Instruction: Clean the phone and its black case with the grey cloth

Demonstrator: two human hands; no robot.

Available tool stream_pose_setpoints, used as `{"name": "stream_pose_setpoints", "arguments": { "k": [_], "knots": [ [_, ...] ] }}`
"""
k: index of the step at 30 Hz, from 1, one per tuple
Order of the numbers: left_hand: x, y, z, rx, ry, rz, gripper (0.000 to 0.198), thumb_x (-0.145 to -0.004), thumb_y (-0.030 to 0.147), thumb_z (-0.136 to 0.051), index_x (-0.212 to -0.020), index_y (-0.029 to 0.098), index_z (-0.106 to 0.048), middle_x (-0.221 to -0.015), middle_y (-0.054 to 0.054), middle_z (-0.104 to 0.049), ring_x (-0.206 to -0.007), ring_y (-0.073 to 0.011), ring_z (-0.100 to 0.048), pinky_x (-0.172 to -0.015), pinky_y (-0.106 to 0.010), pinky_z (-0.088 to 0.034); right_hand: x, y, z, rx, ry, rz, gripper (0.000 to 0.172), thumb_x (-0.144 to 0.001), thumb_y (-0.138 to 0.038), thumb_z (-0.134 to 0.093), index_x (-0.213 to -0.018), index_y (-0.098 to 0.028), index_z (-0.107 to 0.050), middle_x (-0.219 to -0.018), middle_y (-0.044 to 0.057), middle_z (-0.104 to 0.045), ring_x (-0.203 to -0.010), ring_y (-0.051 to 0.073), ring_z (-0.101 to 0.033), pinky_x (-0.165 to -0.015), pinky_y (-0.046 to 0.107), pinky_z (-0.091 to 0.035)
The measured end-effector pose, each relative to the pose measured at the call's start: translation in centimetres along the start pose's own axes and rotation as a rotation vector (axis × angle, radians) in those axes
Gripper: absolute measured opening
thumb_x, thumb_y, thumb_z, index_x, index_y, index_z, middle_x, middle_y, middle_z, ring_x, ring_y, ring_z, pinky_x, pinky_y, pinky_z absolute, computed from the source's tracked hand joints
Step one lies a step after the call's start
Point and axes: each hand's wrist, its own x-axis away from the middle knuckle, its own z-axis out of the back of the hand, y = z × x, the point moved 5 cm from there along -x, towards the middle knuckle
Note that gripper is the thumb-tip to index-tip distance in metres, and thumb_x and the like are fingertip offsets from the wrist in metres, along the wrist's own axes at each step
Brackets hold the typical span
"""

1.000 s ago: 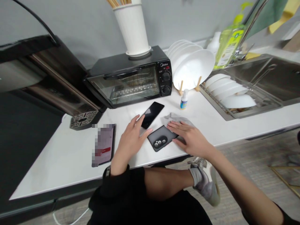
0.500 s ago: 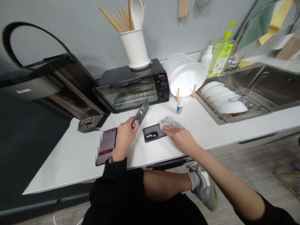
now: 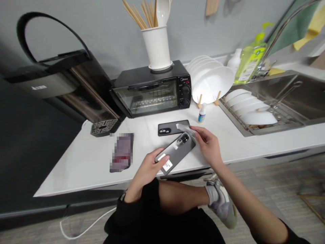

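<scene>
Wiping looks under way: grey cloth [image 3: 187, 129] at camera end of phone [image 3: 179, 153], cloth not put down; how much is clean or left, can't tell. What looks like a dark case [image 3: 170, 127] lies separate, 12 o'clock of phone. Left hand [image 3: 148, 166] clamped on phone's lower end, near counter [image 3: 81, 166] front edge; right hand [image 3: 209, 144] pinching cloth; hands apart. Small bottle [image 3: 202, 114] upright at 1 o'clock, contents not visible. Second phone [image 3: 122, 152] at 9 o'clock. Containers: white cup [image 3: 157, 45] on oven [image 3: 152, 95], 12 o'clock, has chopsticks [image 3: 133, 15], white spoon [image 3: 163, 13]; sink [image 3: 279, 128], 2 o'clock, holds white bowls [image 3: 257, 118]
</scene>
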Motion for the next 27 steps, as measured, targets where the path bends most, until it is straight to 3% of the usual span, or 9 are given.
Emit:
{"name": "stream_pose_setpoints", "arguments": {
  "k": [4, 8, 11, 15, 17, 20, 27],
  "knots": [
    [-1.0, -0.1, -0.1, -0.094, -0.052, -0.031, 0.035, -0.097, 0.050, -0.062, -0.109, 0.018, -0.070, -0.084, 0.000, -0.069, -0.072, -0.0167, -0.062, -0.062, -0.024, -0.046, 2.0, -1.2, -0.2, 0.016, -0.062, 0.041, 0.030, -0.104, -0.028, -0.051, -0.125, -0.024, -0.073, -0.131, 0.008, -0.076, -0.126, 0.023, -0.070, -0.113, 0.042, -0.054],
    [-1.4, 0.4, 0.6, -0.424, -0.002, -0.113, 0.037, -0.097, 0.050, -0.063, -0.121, 0.025, -0.075, -0.108, -0.004, -0.080, -0.094, -0.0246, -0.073, -0.080, -0.029, -0.054, 2.5, -2.2, -1.2, 0.152, -0.174, 0.154, 0.036, -0.105, -0.021, -0.046, -0.130, -0.026, -0.071, -0.138, 0.007, -0.072, -0.128, 0.021, -0.068, -0.114, 0.041, -0.054],
    [-1.4, 1.0, 0.6, -0.687, 0.040, -0.184, 0.044, -0.101, 0.048, -0.058, -0.140, 0.030, -0.067, -0.125, -0.006, -0.077, -0.109, -0.0269, -0.073, -0.093, -0.034, -0.055, 2.3, -2.1, -1.5, 0.251, -0.178, 0.188, 0.036, -0.104, -0.019, -0.047, -0.124, -0.026, -0.075, -0.128, 0.007, -0.076, -0.115, 0.022, -0.073, -0.105, 0.042, -0.060],
    [-0.8, 1.4, -0.3, -0.945, 0.087, -0.236, 0.048, -0.108, 0.037, -0.041, -0.151, 0.020, -0.053, -0.120, -0.011, -0.070, -0.107, -0.0271, -0.070, -0.093, -0.039, -0.057, 2.2, -1.8, -1.5, 0.316, -0.185, 0.217, 0.031, -0.101, -0.018, -0.053, -0.116, -0.027, -0.079, -0.118, 0.006, -0.080, -0.115, 0.027, -0.070, -0.102, 0.050, -0.061],
    [-0.2, 1.2, -0.7, -0.966, 0.098, -0.244, 0.053, -0.108, 0.040, -0.041, -0.156, 0.017, -0.046, -0.121, -0.013, -0.066, -0.111, -0.0286, -0.068, -0.094, -0.042, -0.057, 2.2, -1.9, -1.6, 0.342, -0.203, 0.236, 0.032, -0.100, -0.016, -0.054, -0.118, -0.027, -0.078, -0.122, 0.005, -0.079, -0.121, 0.027, -0.067, -0.107, 0.051, -0.059],
    [0.5, 0.9, -1.0, -0.916, 0.081, -0.264, 0.068, -0.102, 0.050, -0.055, -0.159, 0.016, -0.038, -0.127, -0.015, -0.060, -0.121, -0.0320, -0.062, -0.102, -0.048, -0.055, 2.6, -2.3, -1.8, 0.363, -0.244, 0.241, 0.034, -0.101, -0.014, -0.050, -0.122, -0.025, -0.075, -0.132, 0.005, -0.075, -0.129, 0.024, -0.065, -0.112, 0.048, -0.057],
    [1.0, 0.3, -0.9, -0.861, 0.171, -0.401, 0.074, -0.090, 0.045, -0.076, -0.151, 0.014, -0.048, -0.128, -0.015, -0.062, -0.126, -0.0354, -0.056, -0.113, -0.052, -0.048, 4.3, -3.2, -1.4, 0.496, -0.341, 0.189, 0.043, -0.102, -0.016, -0.045, -0.142, -0.028, -0.060, -0.151, 0.003, -0.063, -0.147, 0.024, -0.053, -0.119, 0.048, -0.052]
  ]
}}
